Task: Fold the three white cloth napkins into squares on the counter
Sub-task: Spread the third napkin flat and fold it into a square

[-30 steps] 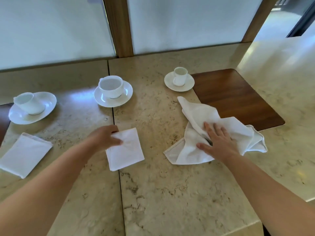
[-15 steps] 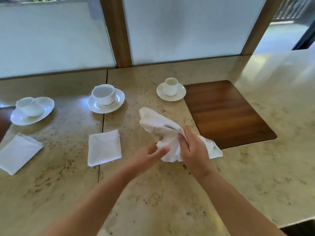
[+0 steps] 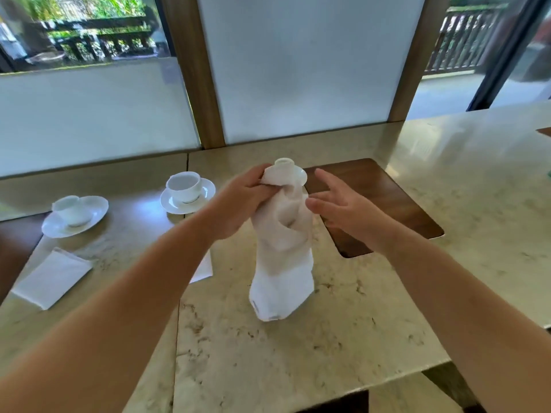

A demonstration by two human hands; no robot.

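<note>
My left hand (image 3: 243, 201) grips the top of a crumpled white napkin (image 3: 283, 263), which hangs in the air above the stone counter (image 3: 298, 353). My right hand (image 3: 337, 204) is open just right of the cloth, fingers spread, close to its upper part; whether it touches is unclear. A folded napkin (image 3: 53, 275) lies at the left of the counter. A second folded napkin (image 3: 204, 271) shows only as a corner behind my left forearm.
Three white cups on saucers stand behind: one at the far left (image 3: 74, 213), one in the middle (image 3: 186, 189), and one (image 3: 286, 166) mostly hidden behind the held napkin. A dark wooden inset (image 3: 387, 204) lies to the right. Windows and wooden posts back the counter.
The crumpled napkin went from lying on the counter to being lifted in the air. My left hand left the folded napkin and took the cloth's top; my right hand let go and opened.
</note>
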